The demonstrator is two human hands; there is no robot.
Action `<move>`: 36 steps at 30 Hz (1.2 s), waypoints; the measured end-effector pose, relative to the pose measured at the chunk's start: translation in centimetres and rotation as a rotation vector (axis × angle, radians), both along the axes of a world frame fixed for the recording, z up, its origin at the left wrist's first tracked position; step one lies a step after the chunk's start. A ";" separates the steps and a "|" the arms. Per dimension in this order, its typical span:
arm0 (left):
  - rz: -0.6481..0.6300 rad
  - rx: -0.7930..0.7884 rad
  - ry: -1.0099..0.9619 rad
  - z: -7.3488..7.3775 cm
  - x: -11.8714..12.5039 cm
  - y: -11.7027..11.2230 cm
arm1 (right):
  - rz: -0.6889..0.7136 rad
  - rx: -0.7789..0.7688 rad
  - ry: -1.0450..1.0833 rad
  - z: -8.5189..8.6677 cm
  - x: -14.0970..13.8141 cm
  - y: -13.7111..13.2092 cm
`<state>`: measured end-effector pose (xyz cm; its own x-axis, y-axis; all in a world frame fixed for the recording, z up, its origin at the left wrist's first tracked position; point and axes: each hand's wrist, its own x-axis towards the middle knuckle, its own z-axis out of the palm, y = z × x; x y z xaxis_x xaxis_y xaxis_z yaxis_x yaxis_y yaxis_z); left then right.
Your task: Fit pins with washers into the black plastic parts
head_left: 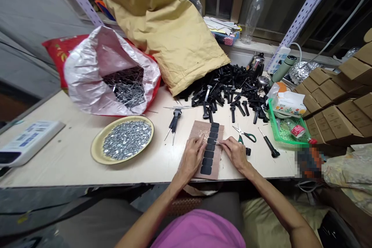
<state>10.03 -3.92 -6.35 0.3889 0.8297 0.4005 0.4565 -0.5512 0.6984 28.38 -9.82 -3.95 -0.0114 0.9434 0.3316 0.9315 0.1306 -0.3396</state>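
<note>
A brown board (196, 127) lies near the table's front edge, bearing a column of rounded black pads (207, 161) and a patch of tiny pale bits (204, 135). On its left side rests my left hand (191, 156), fingers curled together beside the pads; whatever they pinch is too small to make out. My right hand (236, 154) reaches in from the right, thumb and forefinger closed on a thin metal pin (217, 142) whose tip points at the pads. Green-handled scissors (244, 135) and a small black piece (248, 151) lie just beyond that hand.
Left stand a bowl of metal washers (128, 139), an open sack of metal rods (124, 89) and a white device (31, 139). Black plastic parts (232, 85) pile up behind. Black-handled tools (174, 122) lie nearby. A green basket (287, 140) and cardboard boxes (334, 120) fill the right.
</note>
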 end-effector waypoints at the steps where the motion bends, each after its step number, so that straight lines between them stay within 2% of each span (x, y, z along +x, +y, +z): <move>1: 0.026 0.024 0.026 -0.2 -0.1 0.2 | 0.010 0.010 -0.047 0.0 0.4 0.3; 5: 0.010 0.097 0.153 -1.1 -0.1 1.1 | 0.064 0.051 -0.213 0.1 2.0 2.4; 9: -0.045 0.123 0.273 -2.3 0.1 1.8 | 0.134 0.039 -0.282 0.1 2.6 3.8; 13: -0.113 0.141 0.333 -3.0 0.1 1.8 | 0.317 0.026 -0.293 -0.3 1.8 2.6; 16: -0.118 0.139 0.342 -3.3 0.1 1.7 | 0.434 0.026 -0.289 -0.4 1.1 1.6; 18: -0.111 0.126 0.330 -3.5 0.1 1.6 | 0.398 -0.002 -0.236 -0.3 1.0 1.6; 21: -0.086 0.102 0.286 -3.9 -0.1 1.7 | 0.239 -0.052 -0.112 -0.3 0.9 2.2; 22: -0.075 0.092 0.267 -4.0 -0.1 1.7 | 0.226 -0.061 -0.090 -0.3 0.9 2.2; 26: -0.051 0.058 0.200 -4.3 -0.3 1.7 | 0.414 -0.067 -0.136 -0.6 0.4 1.7; 30: -0.017 0.029 0.175 -4.1 -0.3 1.5 | 0.303 -0.056 -0.167 -0.5 0.5 1.4; 34: -0.012 0.033 0.140 -3.9 -0.3 1.5 | 0.477 -0.068 -0.200 -0.3 0.6 1.4; 36: -0.002 0.037 0.130 -3.8 -0.3 1.5 | 0.483 -0.077 -0.142 -0.2 0.8 1.8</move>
<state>9.74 -2.47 -10.12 0.4414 0.8145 0.3766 0.5404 -0.5763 0.6130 29.19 -8.05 -4.14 -0.4922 0.8410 0.2247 0.8087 0.5373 -0.2394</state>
